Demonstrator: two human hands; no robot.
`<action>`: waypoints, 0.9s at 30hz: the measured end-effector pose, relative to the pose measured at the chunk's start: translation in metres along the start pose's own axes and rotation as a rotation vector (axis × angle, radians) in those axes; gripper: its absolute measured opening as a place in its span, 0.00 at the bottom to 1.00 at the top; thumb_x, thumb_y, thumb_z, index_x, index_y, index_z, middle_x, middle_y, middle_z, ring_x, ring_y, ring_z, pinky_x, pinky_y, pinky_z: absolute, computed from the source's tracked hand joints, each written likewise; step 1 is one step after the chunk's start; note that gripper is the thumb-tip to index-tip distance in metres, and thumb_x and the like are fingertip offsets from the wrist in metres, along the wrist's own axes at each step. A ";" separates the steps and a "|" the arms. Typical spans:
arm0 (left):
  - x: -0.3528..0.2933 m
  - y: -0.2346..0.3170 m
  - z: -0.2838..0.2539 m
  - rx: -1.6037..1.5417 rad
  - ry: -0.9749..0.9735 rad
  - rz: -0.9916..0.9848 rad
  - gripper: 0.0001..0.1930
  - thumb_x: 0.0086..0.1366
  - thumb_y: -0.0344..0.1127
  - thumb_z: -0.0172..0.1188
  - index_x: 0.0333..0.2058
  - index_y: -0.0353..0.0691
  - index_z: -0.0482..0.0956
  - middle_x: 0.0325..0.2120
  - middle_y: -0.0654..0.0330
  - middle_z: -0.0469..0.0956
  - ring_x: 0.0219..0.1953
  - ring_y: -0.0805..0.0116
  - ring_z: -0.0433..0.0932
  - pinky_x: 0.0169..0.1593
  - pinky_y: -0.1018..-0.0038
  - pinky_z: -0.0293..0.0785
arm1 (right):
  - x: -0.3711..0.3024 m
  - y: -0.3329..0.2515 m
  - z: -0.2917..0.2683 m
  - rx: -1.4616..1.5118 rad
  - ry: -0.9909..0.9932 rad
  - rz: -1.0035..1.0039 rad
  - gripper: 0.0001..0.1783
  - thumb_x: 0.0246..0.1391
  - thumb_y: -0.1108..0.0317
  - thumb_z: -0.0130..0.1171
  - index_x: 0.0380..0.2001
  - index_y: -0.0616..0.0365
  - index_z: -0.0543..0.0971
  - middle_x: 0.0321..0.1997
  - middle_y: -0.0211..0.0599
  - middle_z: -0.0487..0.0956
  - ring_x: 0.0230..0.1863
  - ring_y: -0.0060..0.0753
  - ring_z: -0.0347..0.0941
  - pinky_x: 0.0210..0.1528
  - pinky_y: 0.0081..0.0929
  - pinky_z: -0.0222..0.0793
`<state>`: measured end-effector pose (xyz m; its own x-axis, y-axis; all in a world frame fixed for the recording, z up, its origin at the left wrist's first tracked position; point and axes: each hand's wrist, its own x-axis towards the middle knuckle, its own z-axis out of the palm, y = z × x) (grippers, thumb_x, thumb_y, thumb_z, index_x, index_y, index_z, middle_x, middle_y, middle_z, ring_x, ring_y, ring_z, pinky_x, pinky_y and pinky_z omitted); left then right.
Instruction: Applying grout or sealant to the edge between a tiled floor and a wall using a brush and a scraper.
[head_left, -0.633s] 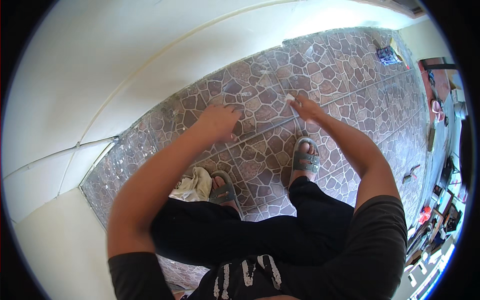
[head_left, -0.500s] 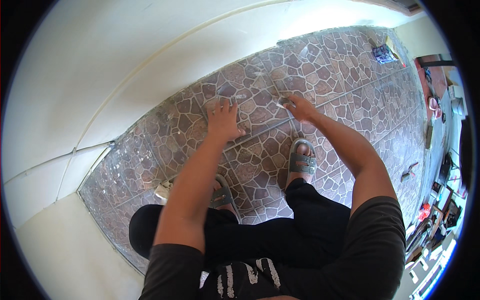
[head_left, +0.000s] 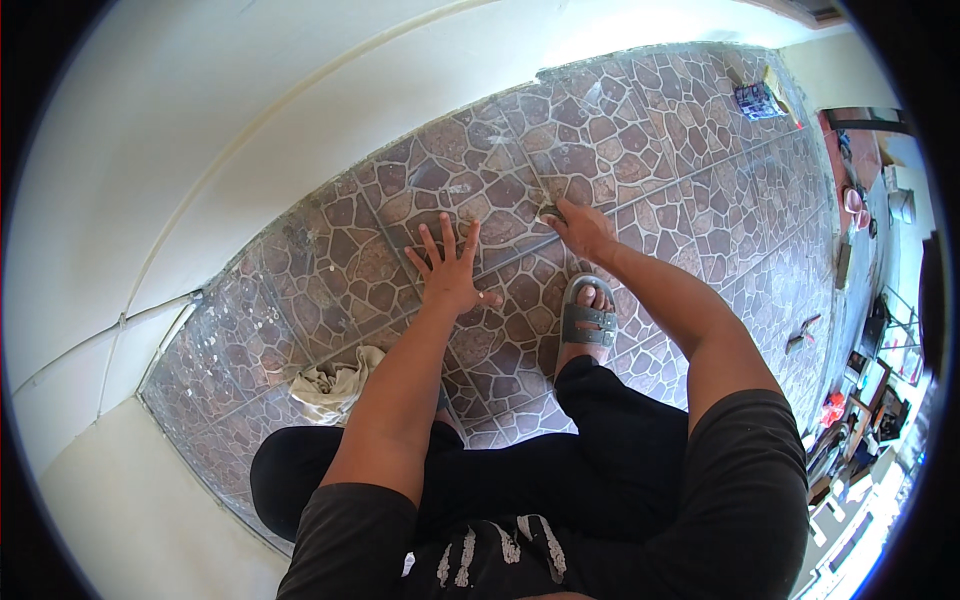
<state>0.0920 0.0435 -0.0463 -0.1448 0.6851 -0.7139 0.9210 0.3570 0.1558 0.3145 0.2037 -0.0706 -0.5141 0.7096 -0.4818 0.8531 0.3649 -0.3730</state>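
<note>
1. Head view: the stone-pattern tiled floor [head_left: 640, 170] runs as a long strip beside the pale wall [head_left: 200, 130], with open tile stretching away beyond the right hand [head_left: 583, 230].
2. A grout line [head_left: 510, 250] runs lengthwise between both hands.
3. Left hand [head_left: 450, 270] lies flat on the tile, fingers spread open.
4. Right hand's fingers close on a small tool [head_left: 549, 211] (too small to identify), tip on the grout line.
5. A crumpled cloth [head_left: 335, 385] lies near the grey sandal [head_left: 588, 320].

Two hands are pressing on the tiled floor [head_left: 650, 170]: left hand [head_left: 450, 268], right hand [head_left: 582, 228]. One grey sandal [head_left: 588, 320] is showing at centre, one crumpled rag [head_left: 330, 385] (lower left), one blue packet [head_left: 757, 100] upper right.
</note>
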 end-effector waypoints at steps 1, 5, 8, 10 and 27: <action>0.001 0.001 0.001 -0.004 -0.001 0.002 0.77 0.38 0.75 0.75 0.75 0.72 0.24 0.76 0.50 0.14 0.75 0.32 0.14 0.70 0.26 0.21 | 0.000 0.001 -0.001 -0.004 -0.002 0.002 0.25 0.68 0.41 0.50 0.44 0.55 0.73 0.36 0.59 0.81 0.42 0.71 0.76 0.43 0.61 0.68; 0.004 -0.001 0.003 -0.029 -0.001 0.027 0.79 0.36 0.74 0.76 0.75 0.71 0.24 0.75 0.48 0.13 0.74 0.31 0.11 0.68 0.25 0.18 | 0.000 0.002 -0.005 0.026 0.044 -0.010 0.25 0.67 0.42 0.51 0.43 0.55 0.73 0.35 0.59 0.81 0.41 0.71 0.76 0.43 0.61 0.68; 0.002 0.000 -0.001 -0.046 -0.004 0.032 0.78 0.37 0.73 0.77 0.75 0.71 0.25 0.76 0.48 0.14 0.74 0.31 0.13 0.68 0.25 0.18 | 0.001 0.002 -0.008 0.023 -0.003 -0.031 0.24 0.67 0.43 0.52 0.43 0.56 0.73 0.36 0.60 0.81 0.42 0.72 0.76 0.43 0.61 0.68; 0.000 0.002 -0.005 -0.057 -0.008 0.028 0.77 0.38 0.71 0.78 0.76 0.72 0.26 0.76 0.49 0.15 0.75 0.31 0.15 0.69 0.25 0.18 | 0.001 0.002 -0.006 0.028 -0.007 -0.002 0.24 0.67 0.43 0.52 0.43 0.56 0.73 0.36 0.60 0.81 0.42 0.72 0.76 0.43 0.60 0.68; 0.004 0.001 -0.001 -0.061 -0.031 0.030 0.78 0.39 0.71 0.77 0.75 0.71 0.22 0.74 0.48 0.10 0.73 0.31 0.10 0.68 0.26 0.16 | 0.002 -0.005 -0.009 0.003 -0.069 0.040 0.25 0.66 0.41 0.52 0.48 0.52 0.74 0.40 0.59 0.82 0.46 0.69 0.77 0.46 0.61 0.71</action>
<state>0.0918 0.0475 -0.0481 -0.1051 0.6762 -0.7292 0.9007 0.3755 0.2184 0.3100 0.2092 -0.0624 -0.4845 0.6802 -0.5500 0.8730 0.3353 -0.3543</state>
